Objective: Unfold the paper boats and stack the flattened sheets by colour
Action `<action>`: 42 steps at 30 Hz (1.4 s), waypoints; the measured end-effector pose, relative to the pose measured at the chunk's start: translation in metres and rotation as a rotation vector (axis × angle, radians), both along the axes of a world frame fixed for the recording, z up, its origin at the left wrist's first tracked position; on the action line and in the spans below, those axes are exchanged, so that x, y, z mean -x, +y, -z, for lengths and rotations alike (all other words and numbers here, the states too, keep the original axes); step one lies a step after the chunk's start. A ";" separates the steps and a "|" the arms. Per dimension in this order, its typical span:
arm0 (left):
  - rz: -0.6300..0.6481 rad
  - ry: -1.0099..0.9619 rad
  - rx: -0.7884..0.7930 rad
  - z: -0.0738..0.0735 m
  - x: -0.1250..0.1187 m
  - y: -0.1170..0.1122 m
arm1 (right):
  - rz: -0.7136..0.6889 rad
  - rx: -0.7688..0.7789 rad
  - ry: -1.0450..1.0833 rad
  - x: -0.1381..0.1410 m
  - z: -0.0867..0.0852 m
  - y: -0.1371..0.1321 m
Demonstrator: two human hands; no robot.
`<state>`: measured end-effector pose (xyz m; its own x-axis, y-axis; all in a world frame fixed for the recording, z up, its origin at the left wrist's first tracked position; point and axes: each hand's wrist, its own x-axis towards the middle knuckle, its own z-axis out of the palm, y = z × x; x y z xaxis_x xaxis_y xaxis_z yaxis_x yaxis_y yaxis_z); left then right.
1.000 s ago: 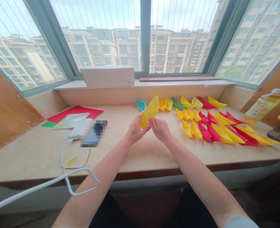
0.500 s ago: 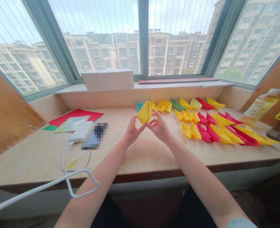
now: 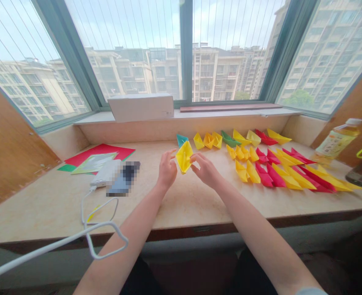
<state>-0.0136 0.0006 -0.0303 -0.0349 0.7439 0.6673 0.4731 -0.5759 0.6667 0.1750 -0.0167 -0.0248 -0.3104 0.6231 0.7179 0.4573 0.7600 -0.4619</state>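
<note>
Holding a bright yellow, folded-paper boat [image 3: 184,159] between them, the left hand [image 3: 168,169] and right hand [image 3: 204,167] are clamped on it by the fingertips, the left ones at its left side, the right ones at its right. One pointed end faces up, the other down, above the middle of the pale, marbled tabletop [image 3: 187,209]. Behind it, near the back edge, sits a teal folded-paper boat [image 3: 182,139].
</note>
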 end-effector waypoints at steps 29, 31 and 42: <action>-0.224 0.501 0.038 -0.011 0.023 -0.005 | 0.139 0.194 -0.148 0.008 0.000 -0.007; -0.275 0.487 0.051 -0.013 0.025 -0.006 | 0.120 0.204 -0.171 0.011 0.000 -0.011; -0.504 0.779 0.163 -0.040 0.043 0.055 | 0.027 0.232 -0.269 0.024 -0.006 -0.025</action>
